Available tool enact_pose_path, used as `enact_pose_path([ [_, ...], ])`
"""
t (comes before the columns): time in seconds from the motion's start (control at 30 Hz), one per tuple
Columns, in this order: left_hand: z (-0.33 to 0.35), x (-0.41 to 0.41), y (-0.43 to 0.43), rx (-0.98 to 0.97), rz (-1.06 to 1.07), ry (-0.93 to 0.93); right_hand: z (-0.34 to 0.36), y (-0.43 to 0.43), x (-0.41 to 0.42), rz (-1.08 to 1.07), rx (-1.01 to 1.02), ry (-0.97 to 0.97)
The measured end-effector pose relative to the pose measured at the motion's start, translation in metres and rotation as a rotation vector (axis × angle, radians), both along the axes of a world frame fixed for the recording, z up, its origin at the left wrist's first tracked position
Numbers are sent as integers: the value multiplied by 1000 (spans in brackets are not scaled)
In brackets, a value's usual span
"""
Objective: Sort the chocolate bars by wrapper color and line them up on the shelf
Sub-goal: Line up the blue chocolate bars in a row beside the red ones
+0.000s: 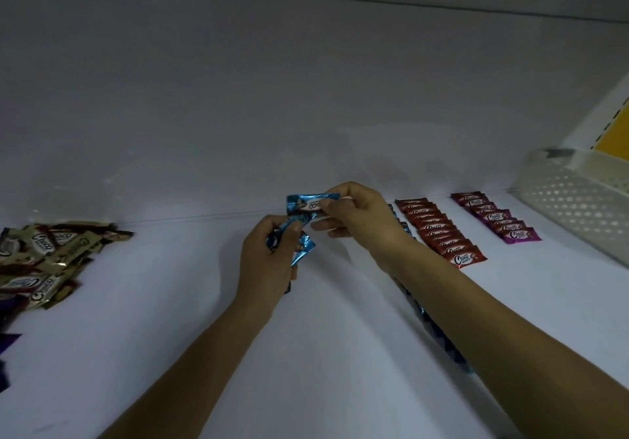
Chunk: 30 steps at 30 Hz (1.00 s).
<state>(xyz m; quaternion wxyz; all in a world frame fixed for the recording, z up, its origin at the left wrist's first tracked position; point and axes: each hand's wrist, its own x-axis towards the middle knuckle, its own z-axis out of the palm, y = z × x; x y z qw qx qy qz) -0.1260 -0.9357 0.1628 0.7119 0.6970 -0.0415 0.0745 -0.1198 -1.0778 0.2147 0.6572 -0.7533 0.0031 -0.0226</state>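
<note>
Two rows look finished on the shelf [204,302]: a red row [439,230] at about three o'clock from the hands, and a purple row [495,217] just beyond it, each with its bars overlapped like tiles. A third, the blue row [439,340], runs from four toward five o'clock, mostly hidden under the right forearm — how long it is I cannot tell.

The left hand [269,261] is curled round a small bunch of blue bars [303,249] at the middle of the view. The right hand [360,220], at its one o'clock, pinches a single blue bar [308,204] by one end between thumb and fingers, just above the bunch and off the shelf. Whether bar and bunch touch is unclear. Blue seems to be the colour in hand, and that bar probably belongs on the blue row.

Much is left — a loose gold pile [44,261] lies jumbled at nine o'clock, with a few dark purple wrappers [8,340] at the eight o'clock edge. A white basket [571,200] sits at two o'clock, its contents hidden.
</note>
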Motion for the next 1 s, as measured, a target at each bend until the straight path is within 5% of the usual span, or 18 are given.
enact_pose_path([
  [0.17, 0, 0, 0, -66, 37, 27, -2, -16, 8, -210, -15, -52],
  [0.33, -1, 3, 0, -89, 73, 24, 1, -23, 12, 112, -759, -31],
  [0.43, -2, 5, 1, -101, 111, 20, -15, -9, 10, 287, -1021, -85],
  [0.67, -4, 7, 0, -79, 115, 37, -13, -25, 5, 143, -1297, -87],
  [1.0, -5, 7, -1, -60, 92, 14, -23, -15, 25, -31, -1373, -126],
])
